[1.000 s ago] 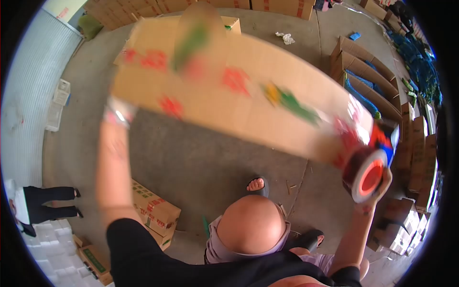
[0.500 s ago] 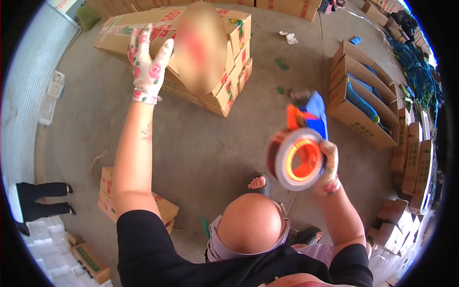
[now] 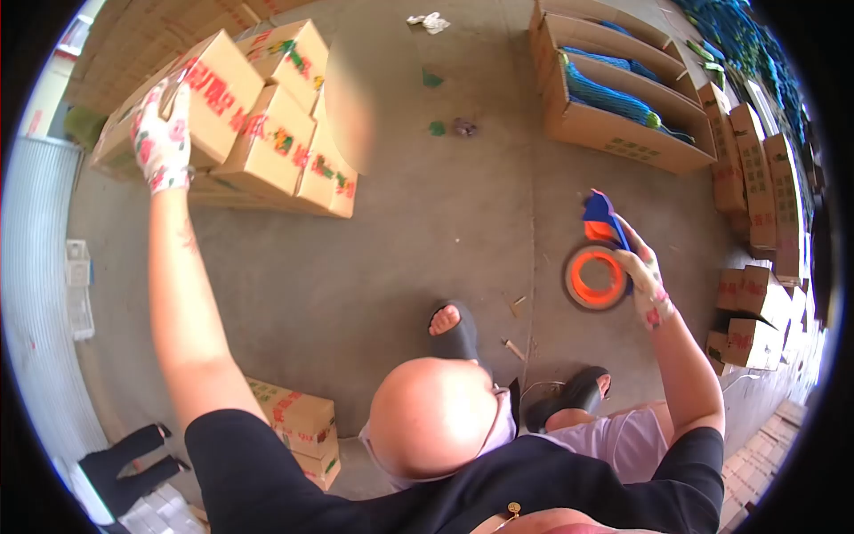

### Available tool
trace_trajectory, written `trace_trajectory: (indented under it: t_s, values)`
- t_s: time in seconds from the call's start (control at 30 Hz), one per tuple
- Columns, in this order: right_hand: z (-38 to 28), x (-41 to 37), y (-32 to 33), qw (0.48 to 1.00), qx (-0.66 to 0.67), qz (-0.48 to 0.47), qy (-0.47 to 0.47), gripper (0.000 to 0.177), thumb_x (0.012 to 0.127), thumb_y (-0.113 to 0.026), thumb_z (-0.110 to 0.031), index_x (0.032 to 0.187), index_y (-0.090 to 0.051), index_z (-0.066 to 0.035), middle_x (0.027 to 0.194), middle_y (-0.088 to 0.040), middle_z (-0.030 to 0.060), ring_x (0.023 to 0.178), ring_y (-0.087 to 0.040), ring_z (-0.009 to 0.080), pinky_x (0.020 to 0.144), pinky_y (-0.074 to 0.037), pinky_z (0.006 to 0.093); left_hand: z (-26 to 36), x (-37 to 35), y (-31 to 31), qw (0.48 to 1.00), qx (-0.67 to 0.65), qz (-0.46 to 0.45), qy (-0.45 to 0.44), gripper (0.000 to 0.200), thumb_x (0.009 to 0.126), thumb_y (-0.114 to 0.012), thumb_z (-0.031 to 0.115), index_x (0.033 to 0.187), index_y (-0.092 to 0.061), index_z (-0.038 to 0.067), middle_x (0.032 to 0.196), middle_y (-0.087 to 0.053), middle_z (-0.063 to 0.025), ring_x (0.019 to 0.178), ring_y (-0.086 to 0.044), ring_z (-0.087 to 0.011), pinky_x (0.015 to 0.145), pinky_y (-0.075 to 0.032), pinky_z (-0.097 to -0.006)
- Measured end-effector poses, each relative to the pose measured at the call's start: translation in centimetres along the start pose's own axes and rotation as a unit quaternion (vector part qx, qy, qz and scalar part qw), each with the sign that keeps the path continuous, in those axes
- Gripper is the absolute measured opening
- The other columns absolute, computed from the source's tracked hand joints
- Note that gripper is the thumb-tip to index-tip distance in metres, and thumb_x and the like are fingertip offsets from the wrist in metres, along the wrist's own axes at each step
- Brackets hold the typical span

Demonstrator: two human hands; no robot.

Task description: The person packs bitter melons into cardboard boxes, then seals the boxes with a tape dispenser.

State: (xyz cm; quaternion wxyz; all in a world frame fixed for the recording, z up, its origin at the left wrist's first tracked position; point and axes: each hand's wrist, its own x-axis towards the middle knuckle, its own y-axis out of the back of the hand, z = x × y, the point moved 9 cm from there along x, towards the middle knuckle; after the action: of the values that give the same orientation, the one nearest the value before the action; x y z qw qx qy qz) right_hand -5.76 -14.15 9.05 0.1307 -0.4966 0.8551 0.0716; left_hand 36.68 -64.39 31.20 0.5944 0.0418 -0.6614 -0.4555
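My left hand (image 3: pixel 163 138), in a white glove with pink roses, lies against the top cardboard box (image 3: pixel 213 93) of a stack. Its fingers are stretched out on the cardboard and the thumb is spread apart. Below that box sit more printed boxes (image 3: pixel 269 138), partly blurred at their right side. My right hand (image 3: pixel 645 267), gloved alike, is wrapped round a blue and orange tape dispenser (image 3: pixel 600 209). On it is a tape roll (image 3: pixel 569 278) with an orange core. The dispenser is held over the floor, apart from the boxes.
Open cartons (image 3: pixel 623 151) with blue-netted produce stand at the upper right. Further boxes (image 3: pixel 756 307) line the right side. A smaller box stack (image 3: pixel 298 423) is by my left elbow. Another person's dark trousers (image 3: pixel 133 463) show at the lower left. Scraps (image 3: pixel 431 22) lie on the floor.
The view has swung, so the stack appears further left. My left hand stays on the top box, its fingers less spread. My right hand has moved the tape dispenser away from the camera.
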Motion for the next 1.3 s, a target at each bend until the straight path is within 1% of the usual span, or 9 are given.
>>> trace_trajectory:
  t_s: [0.13,0.27,0.5,0.77,1.03,1.07,1.13,1.17,1.3]
  values:
    - [-1.6,10.0,2.5,0.941,-0.309,0.021,0.138,0.082,0.078,-0.073,-0.015,0.149,-0.035,0.000,0.135,-0.057,0.0181,0.121,-0.058,0.0247,0.105,-0.043,0.0323,-0.4,-1.1,-0.1,0.997,-0.073,0.008,0.004,0.048,0.089,-0.072,0.038,0.122,-0.066,0.003,0.127,-0.063,-0.0173,0.121,-0.056,-0.0311,0.107,-0.040,-0.0400]
    - [-1.0,23.5,6.8,0.811,-0.583,0.014,0.048,0.100,0.074,-0.074,-0.019,0.156,-0.017,-0.002,0.105,-0.068,0.0203,0.097,-0.068,0.0324,0.088,-0.051,0.0351,0.0,-2.4,1.0,0.997,-0.070,0.034,-0.003,0.050,0.089,-0.073,0.033,0.125,-0.061,0.000,0.125,-0.062,-0.0168,0.120,-0.054,-0.0309,0.105,-0.041,-0.0402]
    - [2.3,32.5,11.4,0.786,-0.609,-0.070,-0.072,0.106,0.064,-0.081,-0.018,0.153,-0.023,-0.008,0.126,-0.060,0.0212,0.121,-0.058,0.0336,0.096,-0.048,0.0353,-1.0,-6.2,1.4,0.972,-0.220,0.057,0.065,0.064,0.090,-0.075,0.023,0.137,-0.043,-0.005,0.129,-0.053,-0.0161,0.117,-0.053,-0.0252,0.105,-0.042,-0.0383]
    - [5.2,27.3,11.7,0.821,-0.562,0.007,0.104,0.077,0.068,-0.082,-0.020,0.130,-0.043,0.002,0.093,-0.063,0.0214,0.084,-0.064,0.0302,0.078,-0.051,0.0383,-3.1,-6.6,3.0,0.987,-0.103,0.113,0.056,0.076,0.091,-0.073,0.026,0.148,-0.031,-0.002,0.147,-0.036,-0.0192,0.135,-0.037,-0.0262,0.112,-0.034,-0.0382]
    - [8.3,10.0,3.1,0.817,-0.571,-0.083,-0.001,0.059,0.066,-0.083,-0.031,0.107,-0.049,-0.006,0.084,-0.069,0.0184,0.078,-0.069,0.0394,0.068,-0.055,0.0451,8.8,-16.0,3.0,0.961,-0.211,0.160,0.078,0.050,0.097,-0.061,0.011,0.142,-0.042,0.003,0.148,-0.041,-0.0166,0.130,-0.046,-0.0231,0.103,-0.041,-0.0389]
    - [7.1,8.1,0.4,0.814,-0.570,-0.107,-0.012,0.063,0.064,-0.084,-0.037,0.107,-0.049,-0.006,0.085,-0.069,0.0183,0.079,-0.068,0.0405,0.069,-0.055,0.0456,11.6,-18.7,-0.1,0.930,-0.332,0.057,0.145,0.043,0.097,-0.059,0.009,0.138,-0.046,0.003,0.145,-0.045,-0.0160,0.128,-0.048,-0.0242,0.104,-0.041,-0.0389]
    - [9.0,5.7,-4.8,0.821,-0.546,-0.170,0.011,0.062,0.067,-0.084,-0.040,0.105,-0.049,-0.007,0.084,-0.069,0.0173,0.076,-0.069,0.0381,0.067,-0.055,0.0427,12.4,-28.9,-10.3,0.628,-0.639,-0.153,0.417,0.034,0.093,-0.060,0.001,0.127,-0.056,0.002,0.129,-0.060,-0.0107,0.098,-0.060,-0.0157,0.086,-0.052,-0.0342]
    - [10.0,4.5,-7.5,0.823,-0.531,-0.201,-0.006,0.064,0.067,-0.083,-0.040,0.108,-0.049,-0.006,0.084,-0.068,0.0183,0.077,-0.068,0.0404,0.068,-0.055,0.0437,20.5,-29.1,-10.1,0.762,-0.518,-0.309,0.235,0.040,0.098,-0.057,0.005,0.137,-0.050,0.003,0.138,-0.055,-0.0143,0.125,-0.053,-0.0233,0.107,-0.041,-0.0357]
    - [7.9,-0.7,-17.4,0.853,-0.416,-0.270,0.162,0.073,0.063,-0.081,-0.029,0.123,-0.049,-0.004,0.091,-0.066,0.0198,0.084,-0.066,0.0402,0.074,-0.054,0.0470,23.7,-38.3,-14.5,0.735,-0.256,-0.589,0.219,0.063,0.095,-0.061,0.034,0.142,-0.042,-0.003,0.137,-0.056,-0.0217,0.124,-0.057,-0.0300,0.101,-0.045,-0.0347]
